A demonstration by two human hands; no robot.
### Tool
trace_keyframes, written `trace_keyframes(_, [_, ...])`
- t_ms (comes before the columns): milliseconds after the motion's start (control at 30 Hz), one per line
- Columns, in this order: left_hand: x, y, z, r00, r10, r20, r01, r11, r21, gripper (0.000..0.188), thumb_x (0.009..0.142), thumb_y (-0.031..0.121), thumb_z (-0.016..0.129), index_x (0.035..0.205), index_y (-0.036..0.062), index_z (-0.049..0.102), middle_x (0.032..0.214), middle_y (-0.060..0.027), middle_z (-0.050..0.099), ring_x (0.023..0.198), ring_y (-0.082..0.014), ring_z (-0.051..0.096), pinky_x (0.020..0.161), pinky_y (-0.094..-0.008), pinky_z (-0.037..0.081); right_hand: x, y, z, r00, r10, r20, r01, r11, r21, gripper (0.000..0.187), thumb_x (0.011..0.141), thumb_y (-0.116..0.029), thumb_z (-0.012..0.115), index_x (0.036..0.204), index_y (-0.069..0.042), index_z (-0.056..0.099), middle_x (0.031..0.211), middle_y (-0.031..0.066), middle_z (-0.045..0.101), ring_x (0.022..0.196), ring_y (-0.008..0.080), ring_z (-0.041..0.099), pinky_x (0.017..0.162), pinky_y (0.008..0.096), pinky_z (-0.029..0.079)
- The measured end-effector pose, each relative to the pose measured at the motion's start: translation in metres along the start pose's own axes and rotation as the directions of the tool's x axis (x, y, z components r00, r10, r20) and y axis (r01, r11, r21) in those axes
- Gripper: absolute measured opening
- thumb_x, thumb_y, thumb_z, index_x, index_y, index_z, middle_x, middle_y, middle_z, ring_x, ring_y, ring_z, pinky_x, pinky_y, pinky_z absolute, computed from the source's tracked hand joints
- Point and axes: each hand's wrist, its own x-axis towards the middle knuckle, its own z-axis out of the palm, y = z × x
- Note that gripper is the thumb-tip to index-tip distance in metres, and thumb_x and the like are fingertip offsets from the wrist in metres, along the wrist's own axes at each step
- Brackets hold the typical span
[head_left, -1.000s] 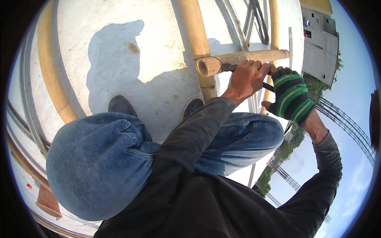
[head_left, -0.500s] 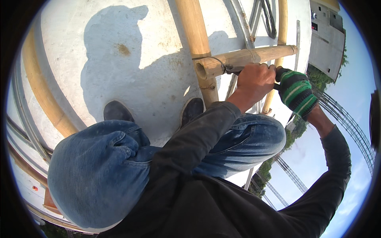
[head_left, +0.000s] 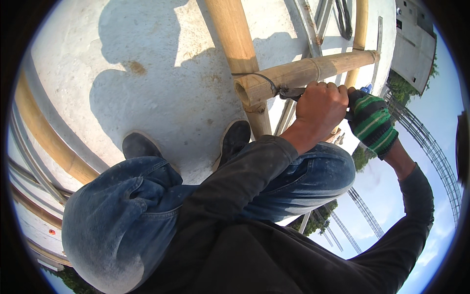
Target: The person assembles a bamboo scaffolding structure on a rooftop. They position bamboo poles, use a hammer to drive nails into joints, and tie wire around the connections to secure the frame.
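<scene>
A cut bamboo pole (head_left: 338, 64) lies across a long bamboo pole (head_left: 234, 32). Dark wire (head_left: 267, 78) loops round the crossing near the hollow cut end. Metal jaws of what look like pliers (head_left: 292, 93) meet the wire at the side of the cut pole. My bare left hand (head_left: 322, 108) is closed in a fist round the tool, just behind the jaws. Farther right, my right hand (head_left: 374, 121), in a green and black striped knit glove, is closed on the handle end. Both palms and most of the handles are hidden.
Beneath my shoes (head_left: 142, 145) is a pale, stained surface. Another bamboo pole (head_left: 46, 132) curves along the left, beside metal bars (head_left: 29, 142). Metal channels (head_left: 308, 29) and a dark coil (head_left: 344, 19) lie beyond the joint. Past the right edge are a lattice structure (head_left: 431, 142) and sky.
The view has shifted slightly, so the poles sit a little differently in it. Both hands keep their grip on the pliers, and the jaws stay at the wire.
</scene>
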Motion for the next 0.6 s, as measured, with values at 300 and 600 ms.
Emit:
trace_keyframes(300, [0.0,0.0,0.001,0.999,-0.002,0.042,0.002,1.0,0.011,0.008,0.088,0.013,0.073,0.083,0.0072,0.07,0.072,-0.0114,0.071,0.069,-0.0275,0.075,0.062,-0.0391,0.059,0.002,0.003,0.004,0.999,-0.035,-0.006,0.035,0.999,-0.023,0.026,0.09,-0.016,0.074,0.109,-0.002,0.064,0.087,0.02,0.067,0.083,0.0437,0.068,0.071,0.0501,0.055])
trace_keyframes(600, [-0.011,0.002,-0.03,0.959,-0.089,0.27,0.128,0.983,-0.13,0.014,0.089,0.014,0.072,0.1,0.0076,0.065,0.075,-0.0082,0.07,0.072,-0.026,0.074,0.064,-0.0398,0.058,-0.008,-0.017,-0.014,0.938,0.032,0.344,-0.102,0.977,0.188,0.016,0.08,0.0,0.063,0.096,-0.002,0.066,0.079,0.017,0.065,0.071,0.0381,0.062,0.065,0.0438,0.052])
